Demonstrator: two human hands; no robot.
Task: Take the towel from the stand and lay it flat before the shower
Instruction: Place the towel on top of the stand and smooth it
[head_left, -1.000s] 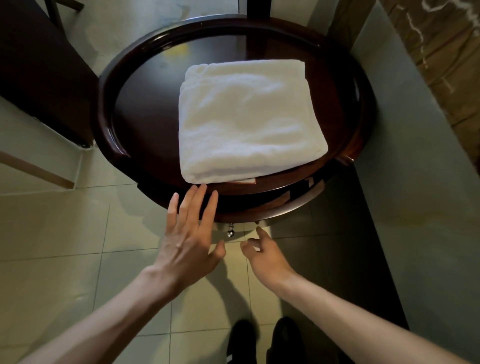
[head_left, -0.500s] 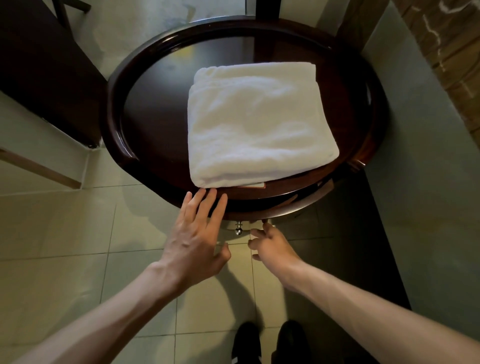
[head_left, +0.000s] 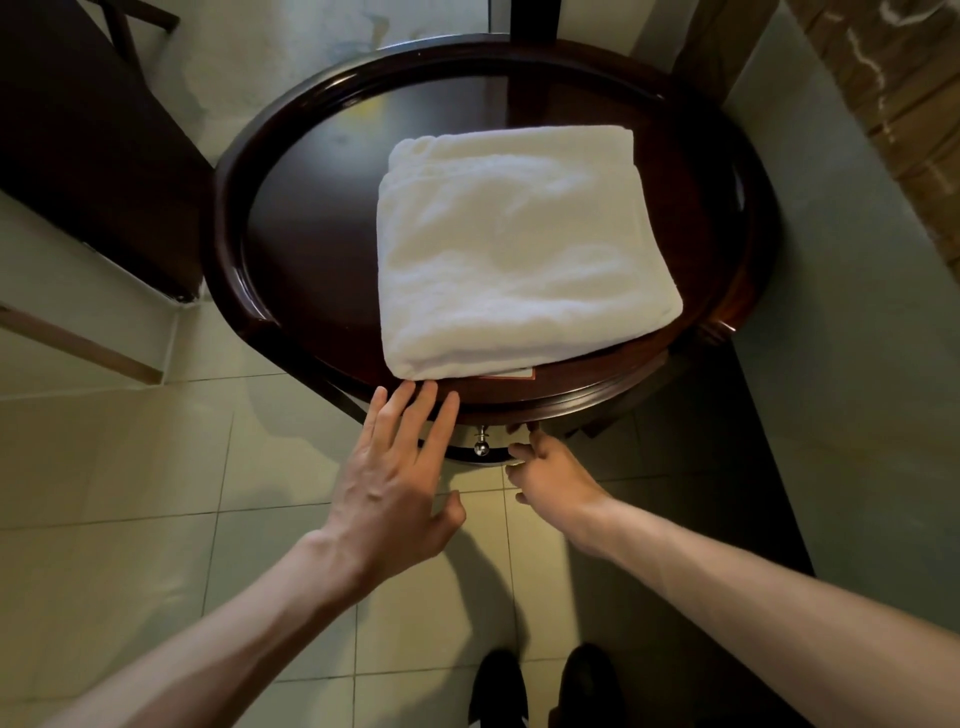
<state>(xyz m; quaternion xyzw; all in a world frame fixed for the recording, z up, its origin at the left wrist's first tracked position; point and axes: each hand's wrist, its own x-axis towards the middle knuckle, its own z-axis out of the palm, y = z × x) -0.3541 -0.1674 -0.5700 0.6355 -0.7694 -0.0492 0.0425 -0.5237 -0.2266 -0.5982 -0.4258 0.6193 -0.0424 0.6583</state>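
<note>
A folded white towel (head_left: 519, 249) lies on the round dark wooden stand (head_left: 228, 208), towards its right half. My left hand (head_left: 400, 478) is stretched out flat with fingers apart, its fingertips at the towel's near left corner, on the stand's front rim. My right hand (head_left: 550, 473) is lower, under the stand's front edge, fingers loosely curled and holding nothing. A small card (head_left: 511, 372) peeks out from under the towel's near edge.
A metal knob (head_left: 481, 447) hangs below the stand's front. A dark chair or cabinet (head_left: 88, 135) stands at the left, a greenish wall (head_left: 852, 312) at the right. Pale floor tiles (head_left: 130, 457) lie below. My dark shoes (head_left: 540, 686) show at the bottom.
Both hands have moved forward towards the stand. The left fingertips now reach the towel's near corner; the right hand has slid up under the stand's front edge.
</note>
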